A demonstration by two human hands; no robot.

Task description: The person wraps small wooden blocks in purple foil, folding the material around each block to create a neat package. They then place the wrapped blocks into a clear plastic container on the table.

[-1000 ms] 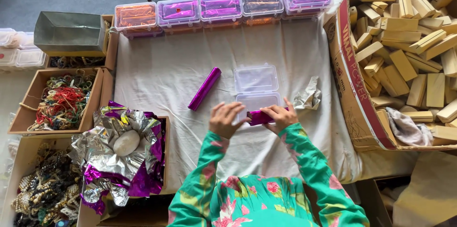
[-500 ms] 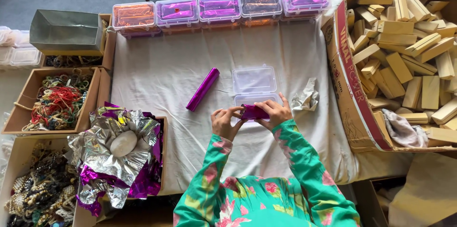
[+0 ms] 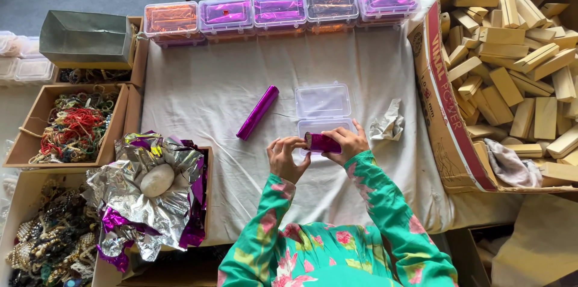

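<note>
Right hand (image 3: 344,140), one purple bundle (image 3: 323,143)

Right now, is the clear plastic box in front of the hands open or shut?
Open: the clear plastic box has its lid folded back flat on the white cloth, behind the purple-wrapped piece held by both hands.

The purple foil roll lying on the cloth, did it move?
No. The purple foil roll lies at the same slant, left of the open clear box.

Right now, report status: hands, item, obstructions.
Left hand and right hand both grip purple foil-wrapped block. Open clear box right behind it. Crumpled paper alongside, apart.
</note>
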